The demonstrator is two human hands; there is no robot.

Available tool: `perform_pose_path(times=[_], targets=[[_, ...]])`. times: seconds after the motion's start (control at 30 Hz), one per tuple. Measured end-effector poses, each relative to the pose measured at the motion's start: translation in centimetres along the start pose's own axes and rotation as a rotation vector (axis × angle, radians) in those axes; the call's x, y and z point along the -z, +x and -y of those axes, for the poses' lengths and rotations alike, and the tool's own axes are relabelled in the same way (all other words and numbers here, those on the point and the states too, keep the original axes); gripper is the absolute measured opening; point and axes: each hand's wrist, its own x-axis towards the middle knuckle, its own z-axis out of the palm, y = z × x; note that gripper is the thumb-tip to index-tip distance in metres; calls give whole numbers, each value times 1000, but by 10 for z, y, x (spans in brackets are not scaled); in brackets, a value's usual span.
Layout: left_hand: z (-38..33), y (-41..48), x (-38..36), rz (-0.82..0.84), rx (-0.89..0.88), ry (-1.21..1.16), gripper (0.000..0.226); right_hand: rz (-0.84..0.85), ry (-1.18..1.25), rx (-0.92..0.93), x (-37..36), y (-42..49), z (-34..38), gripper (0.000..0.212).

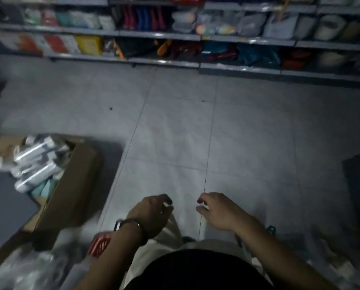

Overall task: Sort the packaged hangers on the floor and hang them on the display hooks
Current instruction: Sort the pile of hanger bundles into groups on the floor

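Seemingly nothing is hung yet: your left hand (152, 214) and right hand (216, 210) hover loosely curled, empty, packs (34, 266) lying below-left of them.

Both bare forearms extended forward, side by side. Left hand (152, 214) palm down, fingers loosely curled, nothing visibly gripped. Right hand (216, 212) likewise.

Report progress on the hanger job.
Nothing looks hung: no display hooks show. The left hand and right hand hover over the floor, fingers curled; any grip is unclear. Still to sort: white packages in the cardboard box, wrapped ones beside it.
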Motion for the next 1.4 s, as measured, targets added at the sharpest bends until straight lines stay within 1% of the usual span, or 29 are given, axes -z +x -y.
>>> perform_pose_path(times=[0.07, 0.13, 0.27, 0.37, 0.47, 0.6, 0.7, 0.77, 0.83, 0.9, 1.0, 1.07, 1.13, 1.27, 1.33, 1.4], targets=[[-13, 35, 21, 59, -67, 44, 26, -65, 90, -63, 31, 9, -13, 34], [-34, 80, 39, 132, -157, 126, 30, -128, 180, -139, 57, 18, -28, 31], [-101, 187, 63, 274, -393, 281, 31, -293, 318, -352, 92, 27, -72, 36], [-167, 245, 80, 330, -562, 424, 31, -430, 456, -562, 108, 16, -95, 41], [-238, 280, 82, 400, -770, 544, 28, -583, 598, -723, 118, -1, -109, 40], [-325, 291, 61, 526, -968, 664, 24, -885, 742, -891, 112, -36, -119, 32], [-382, 282, 28, 635, -1102, 739, 22, -1040, 857, -1005, 83, -61, -124, 27], [-412, 272, 1, 705, -1157, 787, 17, -1107, 976, -1070, 53, -78, -128, 28], [-438, 257, -31, 757, -1191, 853, 16, -1123, 1096, -1145, 19, -95, -135, 32], [-454, 241, -62, 804, -1213, 888, 14, -1098, 1165, -1232, -9, -110, -138, 26], [-474, 218, -119, 912, -1231, 919, 16, -1122, 1284, -1326, -42, -123, -156, 26], [-488, 207, -150, 965, -1254, 1011, 20, -1093, 1360, -1385, -53, -127, -171, 27], [-502, 205, -178, 1022, -1274, 1117, 21, -1107, 1446, -1434, -54, -130, -184, 27], [-531, 220, -252, 1150, -1306, 1308, 21, -1205, 1604, -1523, -55, -121, -230, 27], [-542, 238, -303, 1203, -1349, 1448, 17, -1259, 1705, -1576, -67, -102, -261, 29], [-545, 260, -360, 1213, -1383, 1603, 11, -1302, 1786, -1649, -88, -76, -294, 30]])
